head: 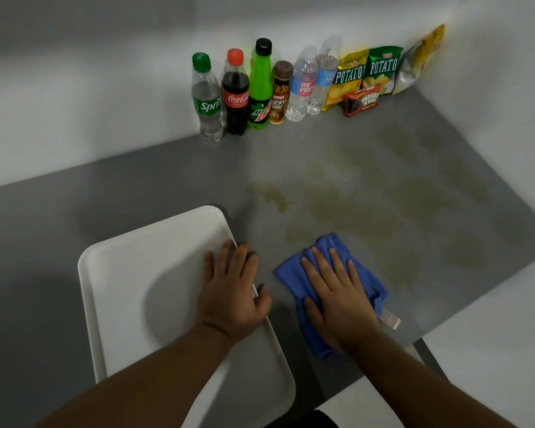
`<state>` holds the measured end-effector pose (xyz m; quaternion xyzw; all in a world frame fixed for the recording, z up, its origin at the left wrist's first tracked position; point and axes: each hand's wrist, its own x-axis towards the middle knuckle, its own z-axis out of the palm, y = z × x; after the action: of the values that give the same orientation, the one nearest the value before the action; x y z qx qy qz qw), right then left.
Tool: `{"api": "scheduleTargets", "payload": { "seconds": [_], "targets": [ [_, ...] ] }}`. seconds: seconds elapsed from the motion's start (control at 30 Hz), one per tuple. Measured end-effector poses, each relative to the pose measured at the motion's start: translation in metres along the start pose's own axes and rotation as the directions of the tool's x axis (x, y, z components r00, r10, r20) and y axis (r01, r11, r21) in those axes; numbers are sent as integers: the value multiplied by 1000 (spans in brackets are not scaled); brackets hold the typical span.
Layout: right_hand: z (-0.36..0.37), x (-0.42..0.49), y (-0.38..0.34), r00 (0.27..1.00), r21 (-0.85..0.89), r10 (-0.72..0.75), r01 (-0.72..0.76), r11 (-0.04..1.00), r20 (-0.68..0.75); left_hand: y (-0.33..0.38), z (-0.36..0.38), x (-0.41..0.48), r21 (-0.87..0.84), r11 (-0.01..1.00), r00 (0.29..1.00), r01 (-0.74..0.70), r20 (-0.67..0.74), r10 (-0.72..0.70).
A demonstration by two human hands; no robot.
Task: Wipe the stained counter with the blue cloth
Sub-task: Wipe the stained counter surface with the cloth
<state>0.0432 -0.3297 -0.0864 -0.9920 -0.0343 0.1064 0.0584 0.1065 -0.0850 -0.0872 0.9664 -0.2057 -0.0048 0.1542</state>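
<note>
The grey counter (pixel 136 186) carries yellowish-brown stains (pixel 362 208) across its middle and right part. A crumpled blue cloth (pixel 291 274) lies on the counter near the front edge, at the near side of the stains. My right hand (pixel 337 295) presses flat on the cloth, fingers spread and pointing away from me. My left hand (pixel 232 288) rests flat on the right rim of a white tray (pixel 130 273), with the fingertips reaching over the rim onto the counter.
Along the back wall stand several bottles: Sprite (pixel 205 97), Coca-Cola (pixel 236 94), Mountain Dew (pixel 260 88), Kopiko coffee (pixel 280 94), two water bottles (pixel 303 84). Snack bags (pixel 380 71) lean in the far right corner. The counter's edge runs diagonally at right (pixel 476 291).
</note>
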Motion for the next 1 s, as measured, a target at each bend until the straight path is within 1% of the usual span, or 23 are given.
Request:
{"api": "scheduleTargets", "payload": {
  "seconds": [0.07, 0.27, 0.37, 0.47, 0.6, 0.7, 0.77, 0.87, 0.93, 1.0],
  "targets": [
    [0, -12, 10, 1000, 4, -24, 24, 1000, -2, -1, 0, 0, 3, 1000, 1000, -2, 2, 2],
    [-8, 14, 8, 997, -11, 74, -74, 997, -2, -2, -1, 1, 31, 1000, 1000, 4, 10, -5],
    [-9, 31, -1, 997, -8, 83, -83, 997, 6, -1, -4, -1, 30, 1000, 1000, -4, 0, 4],
    [-7, 31, -3, 1000, -2, 23, -23, 1000, -2, 2, -7, -2, 35, 999, 1000, 2, -3, -2],
    [-1, 12, 21, 991, -12, -131, 131, 991, -12, 4, -8, -2, 63, 998, 1000, 16, 26, -18],
    [-2, 6, 34, 987, -19, -159, 159, 987, -17, 5, -9, -2, 65, 998, 999, 22, 25, -24],
    [-4, 10, 33, 991, -13, -130, 130, 991, -26, 6, -9, -2, 59, 998, 1000, 24, 18, -25],
    [-10, 29, 21, 998, 1, -21, 21, 1000, -52, 6, -8, -2, 55, 998, 1000, 26, 8, -26],
    [-14, 46, 7, 998, -1, 42, -42, 999, -40, 6, -8, -1, 56, 998, 1000, 21, -10, -21],
    [-16, 58, -4, 998, -14, 61, -61, 998, -18, 5, -9, -2, 47, 999, 1000, 12, -30, -11]
  ]
}}
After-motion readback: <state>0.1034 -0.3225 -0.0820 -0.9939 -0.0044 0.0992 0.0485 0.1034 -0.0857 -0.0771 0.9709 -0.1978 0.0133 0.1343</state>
